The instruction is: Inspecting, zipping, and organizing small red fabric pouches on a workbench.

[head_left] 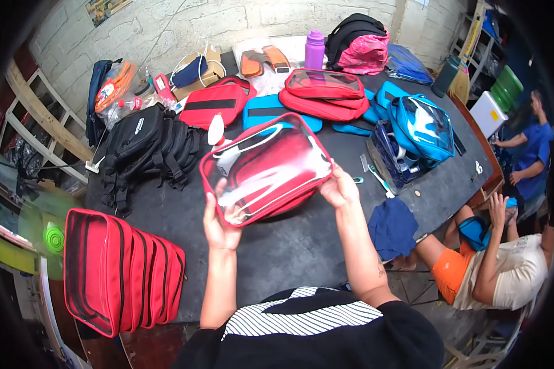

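Red clear-front pouch [266,169] up off the table [301,240]: I've got left hand [218,224] & right hand [338,187] clamped on its edges. Finished red stack [123,270] left of it; more pouches behind, untouched.

Desk [301,246] — dark surface. Front left: stack of red pouches [120,270]. Back left: black backpack [148,147]. Back centre: purple bottle [314,49], flat red cases [323,92]. Right: blue clear-front bags [421,126], folded blue cloth [393,227] — a seated person [505,270] is beside the desk edge.
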Tool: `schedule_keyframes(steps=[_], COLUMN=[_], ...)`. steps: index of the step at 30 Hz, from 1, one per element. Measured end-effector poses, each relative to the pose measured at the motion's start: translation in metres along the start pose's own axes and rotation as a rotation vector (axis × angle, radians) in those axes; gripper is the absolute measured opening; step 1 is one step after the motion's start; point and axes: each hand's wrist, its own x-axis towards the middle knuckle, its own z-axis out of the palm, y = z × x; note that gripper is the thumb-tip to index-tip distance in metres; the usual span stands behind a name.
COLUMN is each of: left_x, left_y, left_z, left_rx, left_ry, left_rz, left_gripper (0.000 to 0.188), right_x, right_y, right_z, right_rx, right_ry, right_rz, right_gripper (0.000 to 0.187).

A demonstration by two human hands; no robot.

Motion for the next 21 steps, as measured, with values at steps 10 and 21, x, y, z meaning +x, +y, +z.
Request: schedule_keyframes(steps=[10,21], left_x=[-0.011,-0.015], left_y=[0.042,-0.003], left_z=[0.07,0.086], left_rx=[-0.095,1.312], left_ry=[-0.469,-0.715], left_rz=[0.12,0.261], left_gripper=[0.05,0.072], right_x=[-0.078,-0.036], right_y=[0.007,0.045], right_z=[0.017,0.025], right_rx=[-1.6,-0.439], right_ry=[0.03,-0.19], right_rz=[-1.026,-0.62], right_gripper=[0.052,0.027])
